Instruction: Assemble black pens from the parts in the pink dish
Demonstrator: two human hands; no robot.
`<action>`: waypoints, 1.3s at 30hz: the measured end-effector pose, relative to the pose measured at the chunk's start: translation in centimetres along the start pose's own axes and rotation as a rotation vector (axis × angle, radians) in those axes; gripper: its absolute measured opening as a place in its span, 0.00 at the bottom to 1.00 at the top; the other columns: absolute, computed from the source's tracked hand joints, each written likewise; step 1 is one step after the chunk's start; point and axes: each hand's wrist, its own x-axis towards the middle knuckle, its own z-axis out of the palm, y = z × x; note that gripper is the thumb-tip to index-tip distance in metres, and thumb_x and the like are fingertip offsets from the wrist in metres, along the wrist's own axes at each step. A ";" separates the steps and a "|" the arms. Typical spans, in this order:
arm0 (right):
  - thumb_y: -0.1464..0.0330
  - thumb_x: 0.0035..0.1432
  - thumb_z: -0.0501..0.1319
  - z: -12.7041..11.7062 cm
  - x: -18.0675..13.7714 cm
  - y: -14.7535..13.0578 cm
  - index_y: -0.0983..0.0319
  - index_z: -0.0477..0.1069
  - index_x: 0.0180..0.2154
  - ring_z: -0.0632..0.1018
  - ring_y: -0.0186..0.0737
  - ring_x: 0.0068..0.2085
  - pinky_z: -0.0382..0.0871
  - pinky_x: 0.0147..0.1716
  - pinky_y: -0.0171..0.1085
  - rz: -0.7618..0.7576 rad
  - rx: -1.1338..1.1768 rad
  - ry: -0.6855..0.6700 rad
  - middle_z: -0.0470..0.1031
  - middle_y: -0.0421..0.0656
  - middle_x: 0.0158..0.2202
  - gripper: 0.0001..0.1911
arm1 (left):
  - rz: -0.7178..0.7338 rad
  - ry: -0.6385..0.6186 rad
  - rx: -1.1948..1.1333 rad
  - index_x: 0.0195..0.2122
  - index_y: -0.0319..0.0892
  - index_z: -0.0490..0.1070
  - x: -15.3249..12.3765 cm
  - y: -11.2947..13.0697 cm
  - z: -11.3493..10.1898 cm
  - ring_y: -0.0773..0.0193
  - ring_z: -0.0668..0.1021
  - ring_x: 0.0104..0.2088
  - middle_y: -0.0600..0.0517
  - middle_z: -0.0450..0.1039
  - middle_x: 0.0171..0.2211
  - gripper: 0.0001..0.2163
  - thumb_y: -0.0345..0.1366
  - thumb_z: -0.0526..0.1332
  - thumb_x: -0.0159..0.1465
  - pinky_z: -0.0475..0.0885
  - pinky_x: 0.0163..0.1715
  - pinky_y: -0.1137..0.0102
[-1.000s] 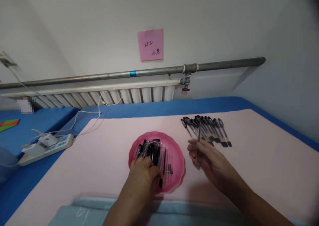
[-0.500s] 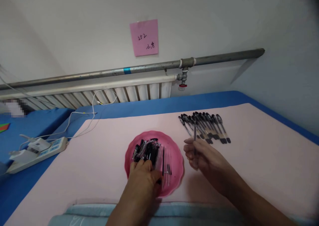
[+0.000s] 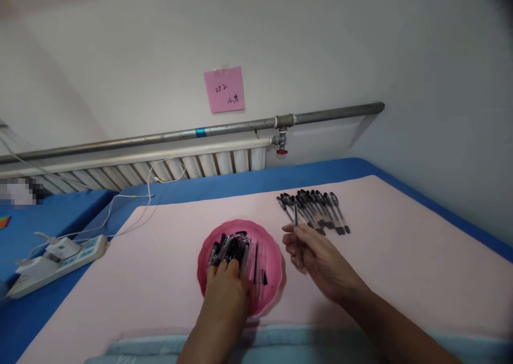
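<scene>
The left hand [image 3: 226,300] dips into the pink plate [image 3: 274,257], whose raised rim probably corrals the loose black and clear pen parts [image 3: 236,246]; whether the hand's hidden fingertips grasp any cannot be told. Rightward, the right hand [image 3: 316,254] pinches a slim greyish pen piece [image 3: 296,213] nearly upright, apparently leaving its upper end free, with black-ended clear pens [image 3: 311,209] fanned at far right

A dimly lit, pale wall [image 3: 152,54] stands at the far side, a metal pipe [image 3: 240,126] crossing it above a white radiator [image 3: 208,164] at left.
</scene>
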 end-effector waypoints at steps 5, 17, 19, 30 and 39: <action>0.59 0.50 0.63 0.7 -0.6 -0.6 0.61 0.72 0.32 0.66 0.29 0.23 0.53 0.18 0.30 -0.048 0.007 -0.006 0.70 0.38 0.26 0.13 | 0.035 0.053 -0.084 0.25 0.40 0.77 -0.4 -0.3 -0.7 0.50 0.71 0.40 0.41 0.71 0.36 0.08 0.29 0.57 0.52 0.59 0.40 0.59; 0.64 0.46 0.68 0.7 -1.7 -1.5 0.63 0.70 0.28 0.72 0.32 0.23 0.66 0.25 0.34 -0.110 0.166 -0.146 0.73 0.39 0.27 0.11 | -0.281 0.043 -1.800 0.37 0.35 0.71 -0.3 1.8 -3.7 0.69 0.74 0.20 0.52 0.72 0.21 0.11 0.28 0.65 0.51 0.70 0.24 0.73; 0.64 0.46 0.68 0.8 -1.9 -1.8 0.63 0.70 0.28 0.73 0.33 0.24 0.67 0.27 0.35 -0.132 0.163 -0.158 0.73 0.39 0.26 0.11 | -0.349 0.077 -1.950 0.34 0.34 0.71 0.4 2.6 -3.3 0.68 0.76 0.23 0.49 0.74 0.24 0.09 0.23 0.64 0.51 0.73 0.26 0.73; 0.64 0.43 0.69 1.1 -2.0 -1.7 0.62 0.72 0.28 0.75 0.35 0.28 0.70 0.33 0.38 -0.245 0.168 -0.066 0.74 0.39 0.29 0.11 | -0.406 0.056 -2.332 0.30 0.36 0.71 1.2 4.7 -2.0 0.66 0.79 0.27 0.49 0.76 0.26 0.05 0.20 0.60 0.55 0.75 0.29 0.72; 0.62 0.45 0.68 0.9 -1.5 -1.0 0.61 0.71 0.29 0.75 0.35 0.28 0.69 0.34 0.37 -0.247 0.055 -0.010 0.74 0.39 0.28 0.12 | -0.405 -0.005 -2.311 0.29 0.36 0.70 1.1 4.4 -1.0 0.65 0.79 0.26 0.47 0.77 0.26 0.08 0.23 0.67 0.48 0.75 0.30 0.70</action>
